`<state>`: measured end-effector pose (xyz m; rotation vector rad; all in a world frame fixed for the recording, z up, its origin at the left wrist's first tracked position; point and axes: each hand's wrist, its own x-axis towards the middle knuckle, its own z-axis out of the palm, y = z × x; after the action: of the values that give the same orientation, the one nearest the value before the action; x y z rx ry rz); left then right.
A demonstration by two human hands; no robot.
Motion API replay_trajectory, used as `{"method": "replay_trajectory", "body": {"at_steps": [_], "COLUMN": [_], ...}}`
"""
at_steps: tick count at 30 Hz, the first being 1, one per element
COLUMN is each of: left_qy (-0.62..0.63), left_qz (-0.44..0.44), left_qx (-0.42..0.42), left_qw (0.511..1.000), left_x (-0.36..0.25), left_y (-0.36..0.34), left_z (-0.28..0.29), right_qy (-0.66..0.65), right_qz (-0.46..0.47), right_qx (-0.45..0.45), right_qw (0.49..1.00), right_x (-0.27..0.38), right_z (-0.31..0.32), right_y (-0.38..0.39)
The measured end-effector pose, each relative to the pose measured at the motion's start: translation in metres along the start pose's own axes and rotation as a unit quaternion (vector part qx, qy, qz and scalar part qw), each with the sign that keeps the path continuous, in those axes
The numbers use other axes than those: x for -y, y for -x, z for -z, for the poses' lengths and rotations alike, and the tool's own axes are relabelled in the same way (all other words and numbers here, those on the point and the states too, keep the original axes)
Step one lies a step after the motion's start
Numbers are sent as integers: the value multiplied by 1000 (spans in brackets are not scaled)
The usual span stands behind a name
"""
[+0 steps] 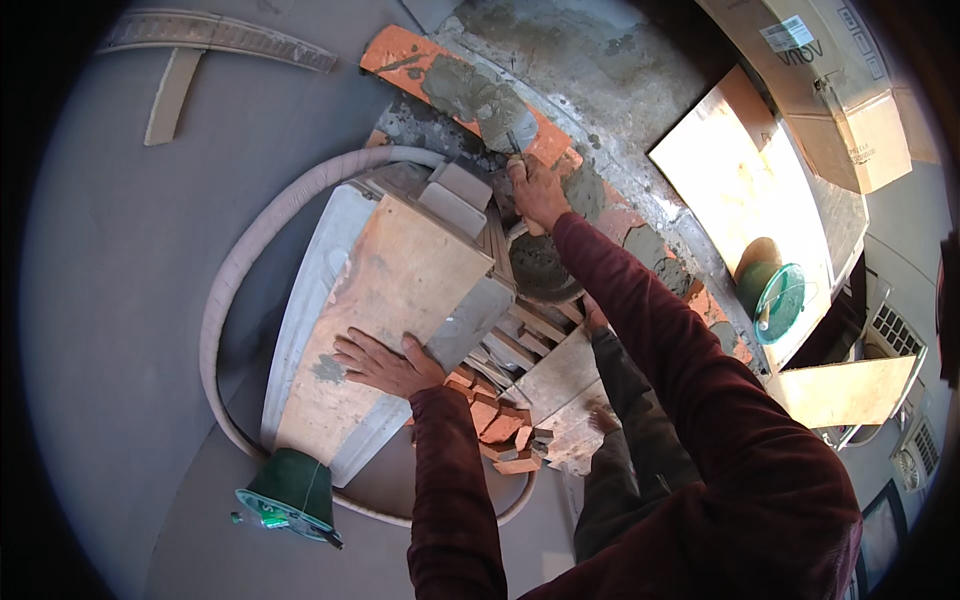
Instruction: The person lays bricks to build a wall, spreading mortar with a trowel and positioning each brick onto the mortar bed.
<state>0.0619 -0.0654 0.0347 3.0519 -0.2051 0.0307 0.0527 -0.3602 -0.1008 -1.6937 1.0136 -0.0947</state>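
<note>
My right hand is closed round the handle of a trowel. The trowel's blade rests on grey mortar spread along a row of orange bricks. Below that hand stands a dark round bucket, partly hidden by my forearm. My left hand lies flat, fingers spread, on a wooden board with a grey mortar smear beside the fingertips.
Broken orange bricks and wood strips lie between the board and my legs. A thick pale hose curves round the board. Green buckets stand lower left and right. A cardboard box sits upper right.
</note>
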Motion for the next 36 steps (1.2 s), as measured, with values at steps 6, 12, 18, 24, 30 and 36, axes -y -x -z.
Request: {"method": "replay_trajectory", "body": {"at_steps": [6, 12, 18, 24, 30, 36], "left_qy": [-6, -10, -1, -17, -4, 1], "left_qz": [-1, -9, -11, -19, -16, -16], "left_qx": [-2, 0, -5, -19, -20, -15], "left_qw": [1000, 1000, 1000, 999, 1000, 1000], "left_x": [0, -1, 0, -2, 1, -3], "left_y": [1, 1, 2, 1, 2, -1], "left_z": [1, 2, 1, -2, -1, 0], "right_qy": [-24, -25, 3, -161, -113, 267], "right_qz": [-47, -86, -60, -170, -108, 140], "right_qx": [60, 97, 112, 238, 220, -26], "right_qw": [997, 991, 992, 943, 963, 953], "right_x": [26, 30, 22, 25, 30, 28], "right_z": [13, 12, 24, 48, 74, 54], "right_y": [2, -15, -8, -24, -7, 13]}}
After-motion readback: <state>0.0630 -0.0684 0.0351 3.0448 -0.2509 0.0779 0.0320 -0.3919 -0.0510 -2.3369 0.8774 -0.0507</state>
